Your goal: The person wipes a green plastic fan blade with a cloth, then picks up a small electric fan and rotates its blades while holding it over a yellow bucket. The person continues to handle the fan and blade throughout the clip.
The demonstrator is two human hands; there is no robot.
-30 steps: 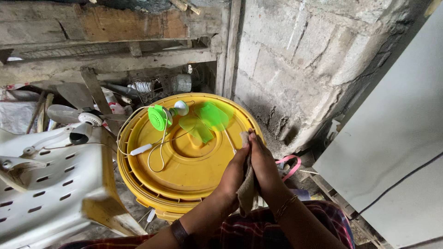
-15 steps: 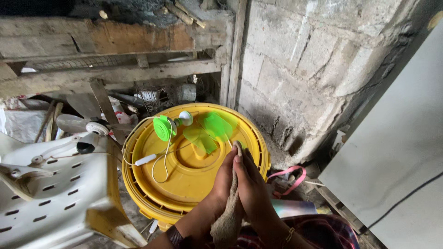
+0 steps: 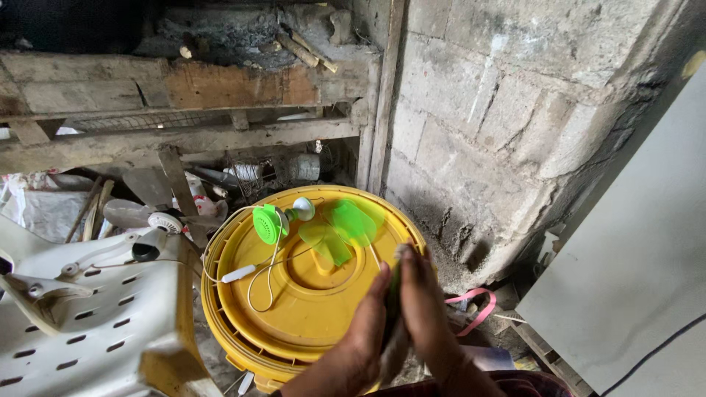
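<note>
Both hands, left hand and right hand, slid lower in view; pressed palms hide more of cloth.

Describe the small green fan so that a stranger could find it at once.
Look at the big round yellow plastic lid beside the grey block wall. On its far side lies the small green fan, with a white cord trailing from it. It is the only bright green thing there, well beyond both hands.

Left hand and right hand pressed palm to palm around a thin pale object at the near right edge of a yellow bucket lid, small green fan with white cable at the lid's far edge, white plastic chair just beside the lid's left edge
</note>
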